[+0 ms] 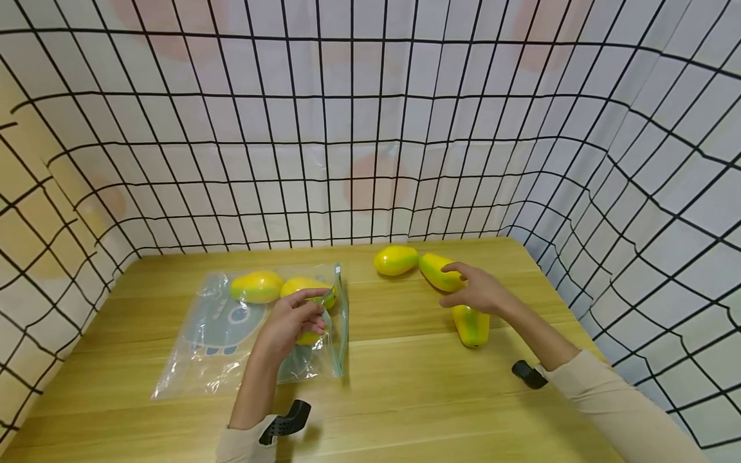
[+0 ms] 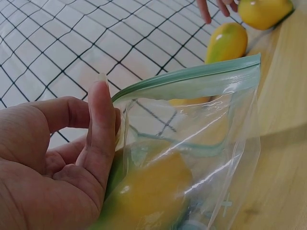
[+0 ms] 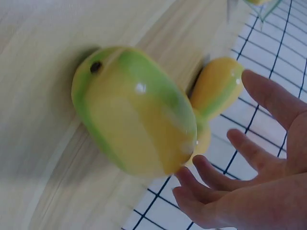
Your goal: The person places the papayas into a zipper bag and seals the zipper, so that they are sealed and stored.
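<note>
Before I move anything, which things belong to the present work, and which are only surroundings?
Probably in the work:
clear zip bag, held by the left hand
three yellow fruits inside it
three loose yellow fruits near the right hand

Only surroundings:
wooden table
black grid

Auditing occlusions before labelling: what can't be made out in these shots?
Head view: much of the bagged fruit nearest the camera; the left hand covers it.
Head view: far end of the nearest loose fruit; the right hand covers it.
Left wrist view: most of the right hand; cut off by the top edge.
Right wrist view: most of the bag; cut off by the top edge.
</note>
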The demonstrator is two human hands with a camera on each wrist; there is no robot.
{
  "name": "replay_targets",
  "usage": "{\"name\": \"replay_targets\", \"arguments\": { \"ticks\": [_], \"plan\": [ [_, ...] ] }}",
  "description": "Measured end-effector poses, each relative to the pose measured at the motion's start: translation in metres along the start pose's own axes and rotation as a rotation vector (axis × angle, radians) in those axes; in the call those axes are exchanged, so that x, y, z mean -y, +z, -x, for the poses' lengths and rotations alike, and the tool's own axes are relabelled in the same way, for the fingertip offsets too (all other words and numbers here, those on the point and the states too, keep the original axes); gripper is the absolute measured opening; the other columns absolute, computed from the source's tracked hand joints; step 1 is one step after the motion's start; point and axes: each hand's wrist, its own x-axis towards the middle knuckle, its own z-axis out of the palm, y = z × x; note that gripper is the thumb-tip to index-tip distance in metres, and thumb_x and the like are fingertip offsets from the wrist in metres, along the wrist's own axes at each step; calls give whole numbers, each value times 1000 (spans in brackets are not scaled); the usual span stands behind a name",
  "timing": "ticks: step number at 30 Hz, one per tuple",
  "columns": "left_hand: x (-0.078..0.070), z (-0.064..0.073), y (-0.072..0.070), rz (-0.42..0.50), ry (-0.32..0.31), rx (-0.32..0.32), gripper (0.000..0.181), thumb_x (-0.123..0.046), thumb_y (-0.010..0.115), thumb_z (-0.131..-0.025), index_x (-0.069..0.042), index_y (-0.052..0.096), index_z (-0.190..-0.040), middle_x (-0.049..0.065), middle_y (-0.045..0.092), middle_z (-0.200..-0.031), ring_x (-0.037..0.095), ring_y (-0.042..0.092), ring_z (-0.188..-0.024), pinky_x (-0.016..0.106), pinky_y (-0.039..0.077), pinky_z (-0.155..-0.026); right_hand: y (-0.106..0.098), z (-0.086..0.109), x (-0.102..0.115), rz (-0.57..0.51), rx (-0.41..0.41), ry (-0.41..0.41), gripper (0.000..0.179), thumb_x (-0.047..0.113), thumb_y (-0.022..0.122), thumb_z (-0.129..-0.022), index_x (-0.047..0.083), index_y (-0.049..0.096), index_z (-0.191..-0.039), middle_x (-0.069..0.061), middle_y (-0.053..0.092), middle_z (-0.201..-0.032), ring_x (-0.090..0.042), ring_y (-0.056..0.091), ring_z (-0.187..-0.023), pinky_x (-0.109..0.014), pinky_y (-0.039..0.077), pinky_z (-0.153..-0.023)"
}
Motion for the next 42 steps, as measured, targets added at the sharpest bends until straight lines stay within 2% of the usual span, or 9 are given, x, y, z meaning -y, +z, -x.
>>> {"name": "replay_targets", "arguments": {
  "ticks": [4,9,16,20,25,28,33,42],
  "plan": [
    [0,0,1,5,-4,-6,42,0,52,-100,9,51,-140,1,64,-68,9,64,-59,22,61,-61,-8,0,-6,-8,52,2,79,38,79,-85,8,45,-151,-29,38,-156,-52,37,-140,-67,39,-109],
    [0,-1,2,6,-4,0,42,0,51,-100,10,50,-141,1,64,-69,9,65,-60,22,61,-61,-16,1,-15,-58,139,65,82,43,79,-85,11,44,-152,-34,32,-156,-53,31,-144,-69,37,-110],
    [-1,-2,2,-3,-10,-6,42,-1,52,-100,9,51,-140,2,64,-69,9,64,-60,23,61,-61,-24,2,-23,-140,266,100,77,33,77,-88,9,42,-153,-38,23,-158,-56,22,-146,-72,29,-114],
    [-1,-3,2,-2,-8,-7,41,-1,52,-100,8,51,-140,2,64,-69,10,64,-60,23,61,-62,-26,0,-27,-158,316,112,76,28,78,-87,8,44,-152,-35,21,-161,-56,19,-147,-71,25,-116],
    [0,-3,2,-4,-6,-7,41,-1,52,-100,9,51,-140,1,64,-69,10,64,-59,23,61,-62,-24,-1,-33,-201,359,157,76,24,79,-86,11,45,-152,-29,16,-165,-55,17,-148,-74,27,-114],
    [0,-2,2,-5,-5,-7,41,-1,52,-100,9,51,-140,1,64,-69,9,64,-59,22,61,-61,-22,-1,-36,-246,366,192,75,22,79,-86,12,44,-152,-28,15,-165,-53,23,-147,-72,33,-112],
    [0,-1,1,-4,-3,-7,41,0,51,-100,10,51,-140,1,63,-69,9,63,-59,22,61,-61,-20,0,-39,-296,365,222,75,19,78,-85,10,44,-152,-29,19,-162,-46,42,-137,-59,46,-106],
    [0,0,1,-6,-2,-8,41,0,51,-100,10,51,-139,2,63,-71,9,64,-59,22,61,-61,-18,0,-40,-292,377,229,74,24,77,-88,10,44,-152,-28,21,-161,-40,49,-131,-58,49,-104]
  ]
}}
